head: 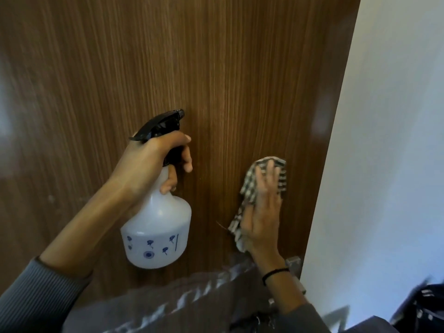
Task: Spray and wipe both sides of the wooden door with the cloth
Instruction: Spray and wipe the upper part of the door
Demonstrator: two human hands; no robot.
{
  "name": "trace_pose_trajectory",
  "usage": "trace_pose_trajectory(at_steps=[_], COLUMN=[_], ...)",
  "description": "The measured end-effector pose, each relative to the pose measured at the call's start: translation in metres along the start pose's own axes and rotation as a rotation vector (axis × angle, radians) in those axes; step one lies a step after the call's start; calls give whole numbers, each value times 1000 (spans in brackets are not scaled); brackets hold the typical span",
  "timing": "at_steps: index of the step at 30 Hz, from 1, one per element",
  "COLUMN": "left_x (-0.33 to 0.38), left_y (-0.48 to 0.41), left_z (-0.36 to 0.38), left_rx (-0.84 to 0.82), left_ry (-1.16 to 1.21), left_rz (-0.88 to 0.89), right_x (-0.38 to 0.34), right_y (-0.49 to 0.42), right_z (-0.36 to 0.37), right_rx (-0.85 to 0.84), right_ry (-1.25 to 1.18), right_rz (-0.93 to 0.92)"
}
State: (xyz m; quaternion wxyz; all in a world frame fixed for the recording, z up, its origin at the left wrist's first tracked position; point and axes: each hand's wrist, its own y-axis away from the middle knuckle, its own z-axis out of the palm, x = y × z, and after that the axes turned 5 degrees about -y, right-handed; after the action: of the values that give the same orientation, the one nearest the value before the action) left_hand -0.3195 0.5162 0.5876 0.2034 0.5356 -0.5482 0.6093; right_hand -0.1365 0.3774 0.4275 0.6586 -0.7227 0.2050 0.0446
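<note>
The right hand (262,217), fingers straight, is pressing the cloth (280,174) flat on the wooden door (216,68), wiping. Beside it the left hand (149,164) is gripping the spray bottle (156,224); the next move likely needs fresh spray above both hands.

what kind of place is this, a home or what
Likely an indoor doorway in a home, though that's uncertain: a wooden door, a white wall beside it, and a metal handle low on the door.

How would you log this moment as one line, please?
step: wipe | left hand: grips spray bottle | right hand: presses cloth on wooden door
</note>
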Motion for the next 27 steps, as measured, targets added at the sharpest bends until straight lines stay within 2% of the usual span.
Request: trace_pose_trajectory(at_steps=[4,9,11,13,15,17,22,24,27], left_x=[-17,-44,-52,-59,-65,-71,-82,-85,-88], left_y=[14,38,47,53,57,61,78,84,89], left_z=[2,5,6,9,12,12,0,-4,-5], left_rx=[-25,-47,-45,-32,-17,-8,10,14,11], left_ry=[6,62,68,57,51,60,69,73,68], left_rz=[-29,-99,-108,-109,-115,-127,-134,-147,-152], right_x=[24,19,3,-18,-31,-25,-21,-51,-76], right_y=[0,3,6,19,36,48,33,35,50], right_z=[-21,-25,-15,-4,-2,-7,3,16,28], right_rx=[255,464,462,347,198,118,280,170,-123], right_ry=[-179,-279,-330,-339,-312,-284,-265,-223,-172], right_rz=[475,852,957,895,738,629,708,532,159])
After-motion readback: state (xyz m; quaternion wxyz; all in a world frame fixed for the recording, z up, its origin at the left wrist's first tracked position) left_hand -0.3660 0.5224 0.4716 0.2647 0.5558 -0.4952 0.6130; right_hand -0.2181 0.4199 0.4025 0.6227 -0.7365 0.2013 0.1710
